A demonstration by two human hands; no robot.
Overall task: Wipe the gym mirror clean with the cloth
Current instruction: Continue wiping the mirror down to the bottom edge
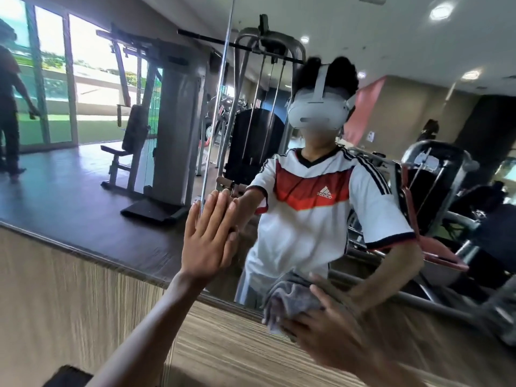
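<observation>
Head view: L hand (208, 236) flat, fingers straight, palm on mirror (111, 191), prob. bracing the reach. R hand (329, 328), blurred, fingers spread, presses bunched grey cloth (293, 300) to glass at bottom edge, just above wood-look panel (83, 289); low strip apparently being wiped.

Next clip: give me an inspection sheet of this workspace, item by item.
Surface: mirror with a vertical seam; wood-grain panel below.
Job's things: grey cloth at the mirror's lower edge.
Clutter: dark object at the frame's bottom, unclear what.
Hands: left hand flat on the glass; right hand presses the cloth, blurred.
Cables: weight-machine cables, reflected only.
Surroundings: reflected gym machines, windows, another person far left.
</observation>
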